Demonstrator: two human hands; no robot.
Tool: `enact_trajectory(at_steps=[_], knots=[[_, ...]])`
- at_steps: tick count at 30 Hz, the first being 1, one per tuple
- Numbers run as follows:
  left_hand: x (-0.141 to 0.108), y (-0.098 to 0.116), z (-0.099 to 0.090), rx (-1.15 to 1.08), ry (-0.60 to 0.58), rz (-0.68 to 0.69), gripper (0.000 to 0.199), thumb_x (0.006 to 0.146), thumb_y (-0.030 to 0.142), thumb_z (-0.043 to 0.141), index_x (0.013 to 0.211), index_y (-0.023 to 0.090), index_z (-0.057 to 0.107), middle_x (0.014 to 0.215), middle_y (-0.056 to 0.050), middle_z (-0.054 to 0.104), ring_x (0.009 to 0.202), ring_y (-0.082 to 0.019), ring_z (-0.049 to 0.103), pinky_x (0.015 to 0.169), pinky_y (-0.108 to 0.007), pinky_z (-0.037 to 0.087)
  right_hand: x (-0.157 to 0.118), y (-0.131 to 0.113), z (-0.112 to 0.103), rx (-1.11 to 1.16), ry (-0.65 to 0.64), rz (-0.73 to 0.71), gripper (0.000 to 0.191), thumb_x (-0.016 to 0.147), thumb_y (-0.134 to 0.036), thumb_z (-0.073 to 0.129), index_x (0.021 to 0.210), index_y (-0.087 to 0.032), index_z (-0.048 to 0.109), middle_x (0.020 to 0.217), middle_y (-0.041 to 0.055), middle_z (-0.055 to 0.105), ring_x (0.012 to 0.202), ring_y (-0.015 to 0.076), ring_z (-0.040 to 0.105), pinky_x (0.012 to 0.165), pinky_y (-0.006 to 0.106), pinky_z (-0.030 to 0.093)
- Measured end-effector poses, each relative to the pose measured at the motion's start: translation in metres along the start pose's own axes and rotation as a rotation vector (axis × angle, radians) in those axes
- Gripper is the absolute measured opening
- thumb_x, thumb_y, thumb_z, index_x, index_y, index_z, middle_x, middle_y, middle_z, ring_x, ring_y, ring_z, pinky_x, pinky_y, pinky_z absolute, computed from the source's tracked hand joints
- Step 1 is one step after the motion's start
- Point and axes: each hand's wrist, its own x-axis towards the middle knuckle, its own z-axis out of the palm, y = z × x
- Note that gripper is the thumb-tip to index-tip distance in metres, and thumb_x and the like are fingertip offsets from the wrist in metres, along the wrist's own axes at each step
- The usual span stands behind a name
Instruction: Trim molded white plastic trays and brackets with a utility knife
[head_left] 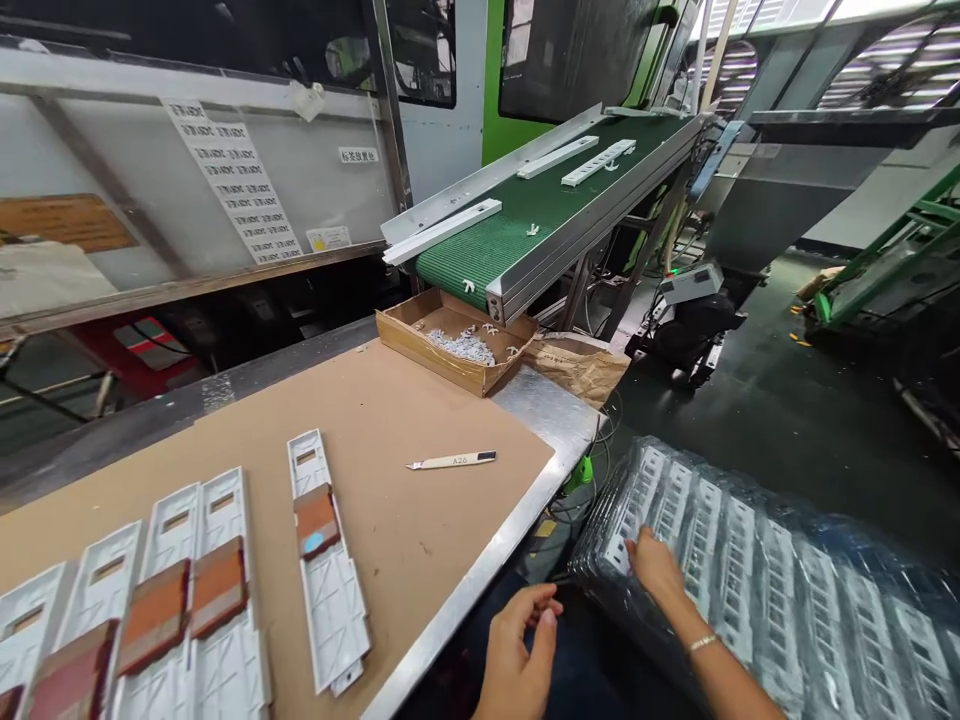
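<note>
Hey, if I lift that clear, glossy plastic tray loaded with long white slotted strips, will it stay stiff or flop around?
The clear, glossy plastic tray would probably flex, since its walls look thin and see-through. The long white slotted strips lie loaded in side-by-side rows, so tilting might shift them. Its shiny surface could also feel slippery.

A green conveyor slopes down leftward, its low end above a cardboard box of small white scraps. Crumpled brown paper lies just beside the box. At left, a label sheet and a small sign show on a pale panel. A green-edged machine stands behind; a grey unit with a green light sits right of the conveyor.
</note>
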Motion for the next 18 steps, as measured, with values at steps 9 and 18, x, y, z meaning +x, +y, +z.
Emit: enact_trajectory(at_steps=[9,18], knots=[[-0.004,0.018,-0.012,0.009,0.01,-0.12,0.04,0.091,0.053,0.05,0.107,0.022,0.069,0.095,-0.008,0.072,0.087,-0.02,0.066,0.082,-0.034,0.053,0.043,-0.016,0.0,0.18,-0.134,0.038,0.038,0.094,-0.043,0.058,0.121,-0.015,0.057,0.114,0.0083,0.061,0.094,0.0184,0.062,0.081,0.039,0.054],[0.004,0.039,-0.021,-0.003,0.0,-0.155,0.04,0.091,0.052,0.052,0.109,0.021,0.068,0.098,-0.008,0.072,0.089,-0.02,0.066,0.085,-0.035,0.052,0.044,-0.027,0.007,0.283,-0.23,0.026,0.036,0.095,-0.041,0.058,0.119,-0.015,0.057,0.109,0.0071,0.062,0.087,0.016,0.062,0.074,0.034,0.055]])
